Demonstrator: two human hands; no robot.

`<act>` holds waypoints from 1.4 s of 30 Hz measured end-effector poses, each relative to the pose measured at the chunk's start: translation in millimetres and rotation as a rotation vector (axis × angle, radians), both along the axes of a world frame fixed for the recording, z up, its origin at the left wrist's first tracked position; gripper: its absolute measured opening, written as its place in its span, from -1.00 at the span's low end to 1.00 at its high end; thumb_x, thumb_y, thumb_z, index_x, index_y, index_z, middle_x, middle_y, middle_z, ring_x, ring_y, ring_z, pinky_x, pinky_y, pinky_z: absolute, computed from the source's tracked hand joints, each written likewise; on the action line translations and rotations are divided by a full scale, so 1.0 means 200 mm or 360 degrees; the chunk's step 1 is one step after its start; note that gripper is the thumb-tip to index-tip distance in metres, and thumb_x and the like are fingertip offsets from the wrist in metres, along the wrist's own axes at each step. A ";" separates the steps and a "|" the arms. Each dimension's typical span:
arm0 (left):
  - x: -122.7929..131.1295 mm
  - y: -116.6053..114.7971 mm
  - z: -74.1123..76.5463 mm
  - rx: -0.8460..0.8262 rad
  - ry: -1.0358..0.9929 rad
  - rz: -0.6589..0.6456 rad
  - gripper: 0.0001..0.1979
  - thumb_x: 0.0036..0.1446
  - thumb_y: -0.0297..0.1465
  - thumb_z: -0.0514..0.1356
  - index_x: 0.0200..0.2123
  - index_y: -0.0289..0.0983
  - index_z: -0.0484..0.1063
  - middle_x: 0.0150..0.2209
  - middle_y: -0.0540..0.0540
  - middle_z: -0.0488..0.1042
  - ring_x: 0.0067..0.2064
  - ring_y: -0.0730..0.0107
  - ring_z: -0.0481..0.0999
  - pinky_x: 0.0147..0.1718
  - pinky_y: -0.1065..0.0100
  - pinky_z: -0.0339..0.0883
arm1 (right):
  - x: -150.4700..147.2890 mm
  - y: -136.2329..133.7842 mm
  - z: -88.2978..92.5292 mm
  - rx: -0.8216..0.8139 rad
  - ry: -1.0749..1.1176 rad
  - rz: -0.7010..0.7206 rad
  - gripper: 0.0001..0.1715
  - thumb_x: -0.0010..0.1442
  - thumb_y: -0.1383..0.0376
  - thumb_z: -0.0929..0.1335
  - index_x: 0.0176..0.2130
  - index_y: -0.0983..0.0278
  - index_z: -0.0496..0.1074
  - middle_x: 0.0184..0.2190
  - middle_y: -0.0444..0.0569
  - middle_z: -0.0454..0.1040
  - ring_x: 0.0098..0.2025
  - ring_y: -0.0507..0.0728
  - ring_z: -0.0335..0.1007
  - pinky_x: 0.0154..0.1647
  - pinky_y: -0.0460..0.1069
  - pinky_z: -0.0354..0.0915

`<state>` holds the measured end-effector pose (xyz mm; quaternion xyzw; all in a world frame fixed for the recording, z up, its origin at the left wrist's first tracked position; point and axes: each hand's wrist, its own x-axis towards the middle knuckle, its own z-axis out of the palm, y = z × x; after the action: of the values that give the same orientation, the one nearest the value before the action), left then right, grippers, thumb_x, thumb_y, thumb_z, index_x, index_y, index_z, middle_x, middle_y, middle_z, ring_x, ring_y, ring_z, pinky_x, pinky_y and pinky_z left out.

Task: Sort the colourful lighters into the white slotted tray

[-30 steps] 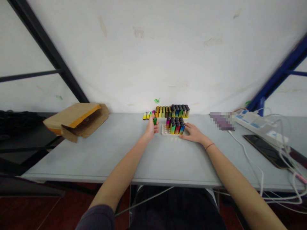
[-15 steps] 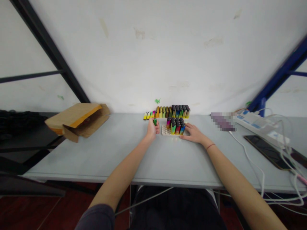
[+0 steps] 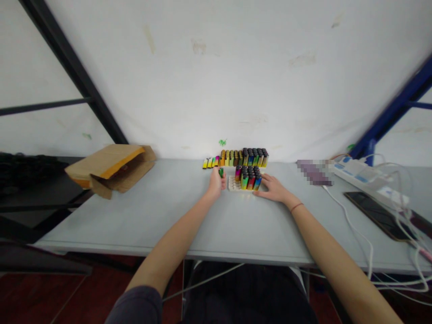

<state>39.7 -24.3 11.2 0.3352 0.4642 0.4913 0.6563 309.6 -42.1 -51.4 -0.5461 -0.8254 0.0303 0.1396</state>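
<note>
1. You are reaching forward with both forearms across the grey folding table (image 3: 135, 220), and a thin red cord is circling your right wrist (image 3: 296, 207).
2. Your left hand (image 3: 215, 185) is at 12 o'clock from you, closing in a narrow grip around a green lighter (image 3: 221, 172), whose top is showing above your fingers.
3. Your right hand (image 3: 275, 189) is lying open and low at about 1 o'clock, holding nothing. Its fingers are spreading just beside the cream-white tray (image 3: 234, 183), and you cannot tell whether they are touching it.
4. The tray is sitting between your hands, with a block of upright multicoloured lighters (image 3: 248, 177) standing on its far part and its near cells showing bare.
5. Beyond the tray, a long row of upright lighters (image 3: 245, 157) is lining up near the wall, running from yellow and orange bodies to darker ones.
6. At 10 o'clock, a torn cardboard mailer (image 3: 113, 168) is lying at the table's left edge.
7. At 2 o'clock, a black smartphone (image 3: 378, 215) is lying near a white power strip (image 3: 357, 175), with white cables (image 3: 353, 227) trailing across the table. A pixelated object (image 3: 313, 172) is blurring out anything you could identify there.
8. At 12 o'clock, the white wall (image 3: 216, 67) is closing off the far side, with a blue metal frame (image 3: 394, 108) showing at 2 o'clock.
</note>
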 end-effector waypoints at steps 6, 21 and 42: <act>0.00 0.00 -0.02 0.0101 0.0003 0.0056 -0.45 0.34 0.09 -0.01 -0.54 -0.18 0.12 -0.72 0.17 -0.06 -0.73 0.59 -0.12 -0.70 0.48 -0.22 | -0.01 -0.01 0.02 0.0007 0.0010 0.0028 -0.03 0.25 -0.27 0.35 0.35 0.32 0.38 0.40 0.26 0.30 0.39 0.49 0.23 0.41 0.28 0.18; -0.02 0.08 -0.17 0.1349 0.0948 -0.0038 -0.69 0.32 -0.17 0.22 -0.02 -0.22 0.58 -0.02 -0.19 0.57 0.00 0.21 0.55 0.03 0.24 0.46 | 0.00 0.00 0.00 0.0033 0.0028 0.0042 -0.06 0.26 -0.25 0.34 0.36 0.25 0.36 0.39 0.23 0.32 0.38 0.49 0.25 0.38 0.33 0.20; -0.02 0.01 -0.11 0.1436 0.1244 -0.0041 -0.76 0.19 -0.37 0.37 -0.05 -0.17 0.60 -0.07 -0.13 0.64 0.00 0.16 0.58 0.20 0.14 0.33 | 0.00 0.00 0.01 0.0008 0.0029 0.0048 -0.07 0.26 -0.27 0.33 0.35 0.24 0.38 0.40 0.23 0.31 0.38 0.50 0.23 0.38 0.35 0.19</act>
<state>36.0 -23.0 -11.8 0.7426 0.4126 0.4721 0.2354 310.5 -43.1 -49.5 -0.5328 -0.8324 0.0352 0.1480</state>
